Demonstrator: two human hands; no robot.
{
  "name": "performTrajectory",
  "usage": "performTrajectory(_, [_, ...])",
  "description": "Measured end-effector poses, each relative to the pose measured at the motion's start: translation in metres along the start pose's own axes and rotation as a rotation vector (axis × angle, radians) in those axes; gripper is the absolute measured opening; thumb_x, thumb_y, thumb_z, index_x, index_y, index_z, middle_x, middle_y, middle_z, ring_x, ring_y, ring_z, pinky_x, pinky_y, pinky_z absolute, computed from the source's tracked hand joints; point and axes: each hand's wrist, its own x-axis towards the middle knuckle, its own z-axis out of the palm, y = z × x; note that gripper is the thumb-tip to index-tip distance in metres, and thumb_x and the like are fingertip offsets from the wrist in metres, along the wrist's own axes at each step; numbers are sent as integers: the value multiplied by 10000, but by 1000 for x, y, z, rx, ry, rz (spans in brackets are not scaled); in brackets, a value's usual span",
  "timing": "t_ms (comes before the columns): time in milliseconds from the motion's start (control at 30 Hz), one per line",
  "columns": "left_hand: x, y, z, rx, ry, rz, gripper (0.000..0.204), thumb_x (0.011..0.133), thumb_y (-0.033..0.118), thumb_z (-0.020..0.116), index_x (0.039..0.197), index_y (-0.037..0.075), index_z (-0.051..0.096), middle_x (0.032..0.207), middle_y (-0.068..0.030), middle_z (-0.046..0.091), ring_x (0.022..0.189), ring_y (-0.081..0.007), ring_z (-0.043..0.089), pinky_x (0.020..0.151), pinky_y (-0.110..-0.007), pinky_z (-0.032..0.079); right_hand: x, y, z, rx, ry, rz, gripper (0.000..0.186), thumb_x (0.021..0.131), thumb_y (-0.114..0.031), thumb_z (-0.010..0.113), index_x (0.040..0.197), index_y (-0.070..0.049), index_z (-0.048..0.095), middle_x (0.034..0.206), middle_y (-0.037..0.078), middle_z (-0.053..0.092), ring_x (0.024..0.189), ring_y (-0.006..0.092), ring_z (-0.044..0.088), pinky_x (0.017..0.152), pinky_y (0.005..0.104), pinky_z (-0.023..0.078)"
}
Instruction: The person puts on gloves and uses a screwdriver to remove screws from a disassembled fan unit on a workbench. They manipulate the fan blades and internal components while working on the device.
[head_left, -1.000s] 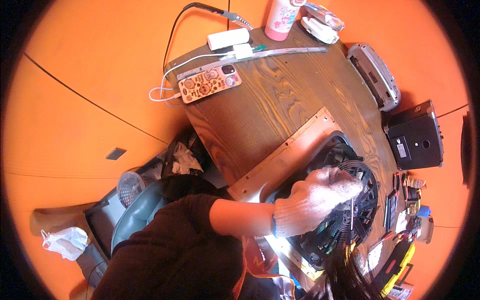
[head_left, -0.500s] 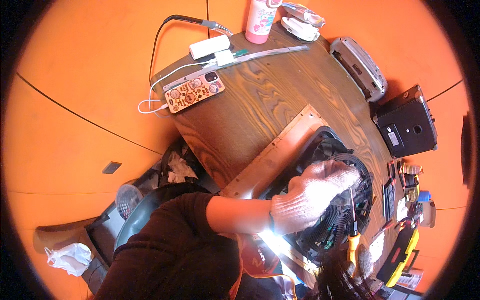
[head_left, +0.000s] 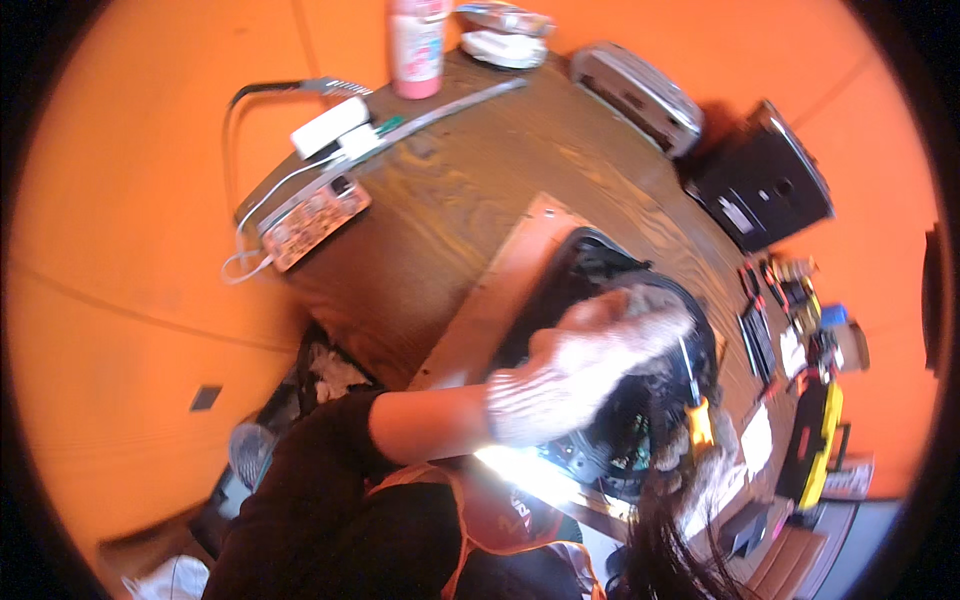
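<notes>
A black plastic housing point(head_left: 540, 325) with a rounded rim and a green circuit board showing inside lies on the table, tilted to the view. My left hand point(head_left: 585, 365), in a white knitted glove, reaches across it. Its fingers are bent together over the housing's far right part; motion blur hides what they grip. My right hand point(head_left: 708, 465), also gloved and partly covered by dark hair, holds a screwdriver point(head_left: 700, 425) by its yellow handle. The screwdriver's thin shaft points up toward my left fingertips, and I cannot tell what its tip touches.
A flat panel point(head_left: 490, 280) with holes lies under the housing on the wood-grain table point(head_left: 440, 220). A patterned phone point(head_left: 315, 222), white charger point(head_left: 330, 127), pink-and-white tumbler point(head_left: 417, 50), grey device point(head_left: 635, 95) and black box point(head_left: 765, 185) stand beyond. Hand tools point(head_left: 757, 335) and a yellow-black case point(head_left: 812, 440) sit right.
The whole view has shifted, so the tabletop things now appear farther left. My left hand stays over the housing, and the screwdriver remains in my right hand.
</notes>
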Motion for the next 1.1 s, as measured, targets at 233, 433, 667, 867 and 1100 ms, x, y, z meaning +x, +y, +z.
performTrajectory(233, [-4,49,-18,233,87,222,554,1042,428,426,1351,-23,518,1335,-160,594,1217,-256,581,1064,-418,448,1,-10,-22,1270,232,1033,450,986,-334,633,1299,-32,517,985,106,655,701,96,647,517,143,500])
performTrajectory(433, [23,85,-38,1192,33,257,447,970,179,519,1358,-43,524,1354,-172,566,1286,-262,522,1117,-381,390,8,12,-33,1080,551,756,479,935,-280,704,1314,-79,492,1002,151,653,691,125,642,517,164,506])
performTrajectory(667, [29,66,8,2130,-777,206,702,744,423,787,1327,79,601,1423,-264,482,1366,-440,419,1145,-499,332,30,41,-54,801,549,652,492,944,-275,692,1348,-58,516,847,74,599,529,49,438,439,158,339])
performTrajectory(867, [46,38,11,2104,-911,295,722,658,535,791,1289,210,659,1400,-258,497,1329,-484,422,1124,-561,323,48,67,-47,809,625,660,421,957,-279,670,1306,-75,558,834,83,623,515,57,467,436,157,344])
performTrajectory(1100, [52,31,11,2148,-900,276,687,720,593,736,1300,233,660,1437,-242,476,1325,-461,433,1133,-541,318,35,107,-39,1132,651,829,357,968,-294,661,1260,-108,579,860,65,628,629,84,550,547,194,457])
